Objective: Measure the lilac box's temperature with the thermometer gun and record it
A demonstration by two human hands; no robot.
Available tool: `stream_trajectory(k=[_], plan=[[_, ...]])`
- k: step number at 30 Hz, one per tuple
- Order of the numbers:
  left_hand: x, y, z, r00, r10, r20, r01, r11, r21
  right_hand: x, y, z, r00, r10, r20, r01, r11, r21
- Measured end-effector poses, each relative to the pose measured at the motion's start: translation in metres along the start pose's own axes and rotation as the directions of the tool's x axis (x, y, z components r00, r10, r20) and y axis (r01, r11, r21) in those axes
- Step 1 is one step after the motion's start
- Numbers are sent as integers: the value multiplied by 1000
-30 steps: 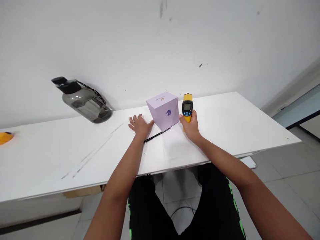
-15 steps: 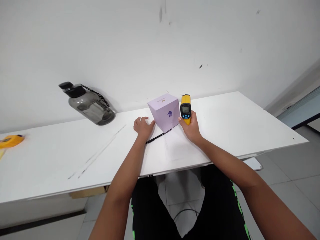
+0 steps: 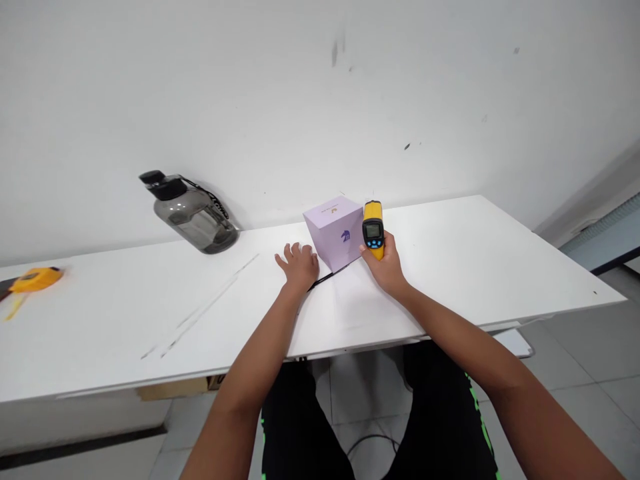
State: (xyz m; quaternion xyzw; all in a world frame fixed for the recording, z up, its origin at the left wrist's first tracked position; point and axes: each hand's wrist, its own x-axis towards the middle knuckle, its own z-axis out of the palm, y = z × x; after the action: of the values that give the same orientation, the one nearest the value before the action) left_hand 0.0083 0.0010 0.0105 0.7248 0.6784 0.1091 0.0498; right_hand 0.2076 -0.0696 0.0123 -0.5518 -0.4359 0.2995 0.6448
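A yellow and black infrared thermometer [image 3: 373, 230] is upright in my right hand [image 3: 389, 267], its small screen and blue buttons turned toward me. Just left of it stands a light purple box [image 3: 334, 233] with a dark horse-head mark on its front. My left hand [image 3: 300, 268] rests with fingers spread on the tabletop, close to the box's left side; whether it touches the box I cannot tell. In front of the box lies a black pen [image 3: 321, 281], partly hidden by my left hand.
A grey see-through bottle [image 3: 197, 217] with a black lid stands by the wall at the left. Farther left on the white table [image 3: 225, 320] lies an orange tape measure [image 3: 37, 279]. The table's front edge runs just above my legs.
The view has shifted slightly, so things sit lower and more to the right. My left hand has turned and spread its fingers, now covering part of the pen. The thermometer stays in my right hand.
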Motion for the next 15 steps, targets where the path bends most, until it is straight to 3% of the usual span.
stream_trajectory(k=[8,15], plan=[[-8,-1,-15,970,68,233,-82,995,50,-1,-1,1,1000,-7,7,7,1000,-18],[-8,-11,-29,913,180,365,-177,983,-41,0,-2,0,1000,-14,-11,14,1000,-17]])
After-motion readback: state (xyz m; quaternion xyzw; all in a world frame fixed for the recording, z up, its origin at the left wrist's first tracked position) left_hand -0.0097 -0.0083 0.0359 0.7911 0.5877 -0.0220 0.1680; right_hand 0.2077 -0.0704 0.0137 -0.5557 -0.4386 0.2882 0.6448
